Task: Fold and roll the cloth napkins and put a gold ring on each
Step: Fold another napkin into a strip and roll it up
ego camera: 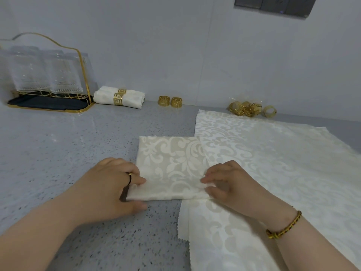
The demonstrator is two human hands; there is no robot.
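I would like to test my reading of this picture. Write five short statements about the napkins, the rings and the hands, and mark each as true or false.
1. The left hand and the right hand grip the near edge of the folded napkin. True.
2. Two rolled napkins with gold rings lie beside the glass rack. True.
3. The two loose gold rings lie inside the glass rack. False: they stand on the counter, apart from it.
4. The folded napkin already carries a ring. False: none is on it.
5. The bracelet is on the left wrist. False: it is on the right wrist.
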